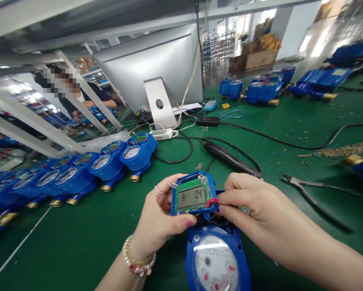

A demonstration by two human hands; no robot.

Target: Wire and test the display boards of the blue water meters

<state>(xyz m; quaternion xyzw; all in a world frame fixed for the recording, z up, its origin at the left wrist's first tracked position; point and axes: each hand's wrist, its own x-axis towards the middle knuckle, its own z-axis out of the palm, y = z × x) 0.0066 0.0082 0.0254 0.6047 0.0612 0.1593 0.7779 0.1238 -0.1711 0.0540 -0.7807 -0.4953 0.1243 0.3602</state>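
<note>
My left hand (160, 218) grips a blue-framed display module (193, 198) by its left side, thumb along the lower edge. A green circuit board and a small LCD reading "A- 04" show in it. Below it lies a blue water meter (217, 258) with a round dial and red pointers. At the module's right side, my right hand (248, 198) is closed, thumb and fingers pinched by the red wires; what sits between the fingertips is hidden. The gap between module and meter is dark, with thin wires in it.
Blue water meters (108, 161) stand in a row at left; several more (263, 89) are at the back right. Cutting pliers (305, 190) and a black screwdriver-like tool (230, 157) with a cord lie nearby. A monitor (157, 68) stands behind; a person (93, 95) is beyond the frame bars.
</note>
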